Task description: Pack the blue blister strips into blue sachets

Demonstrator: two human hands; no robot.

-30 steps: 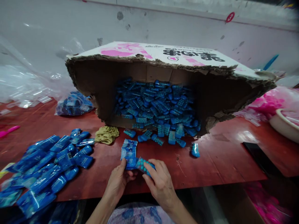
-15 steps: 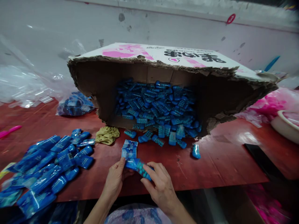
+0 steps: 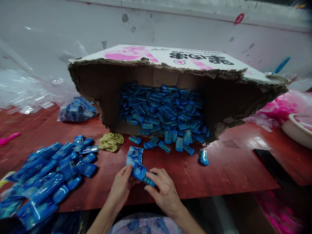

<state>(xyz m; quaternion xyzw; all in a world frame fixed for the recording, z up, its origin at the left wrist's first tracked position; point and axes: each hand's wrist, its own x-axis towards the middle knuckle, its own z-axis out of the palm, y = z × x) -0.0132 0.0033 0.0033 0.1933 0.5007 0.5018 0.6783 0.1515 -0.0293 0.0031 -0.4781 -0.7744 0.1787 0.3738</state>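
- My head camera looks forward and down from just above the near edge of the red table [image 3: 219, 175].
- It faces the torn cardboard box [image 3: 170, 61] against the wall.
- My left hand [image 3: 120, 187] and right hand [image 3: 165, 191] sit close, at the bottom.

A red-brown table [image 3: 219, 175] fills the middle of the frame. A torn cardboard box [image 3: 170, 84] lies on its side at the centre, blue pieces [image 3: 168, 143] spilling from its mouth. A heap of blue packets [image 3: 48, 175] covers the lower left, a yellowish cloth [image 3: 111, 141] beside it. Clear plastic [image 3: 21, 94] sits upper left, a pale bowl [image 3: 296, 130] at the right edge.
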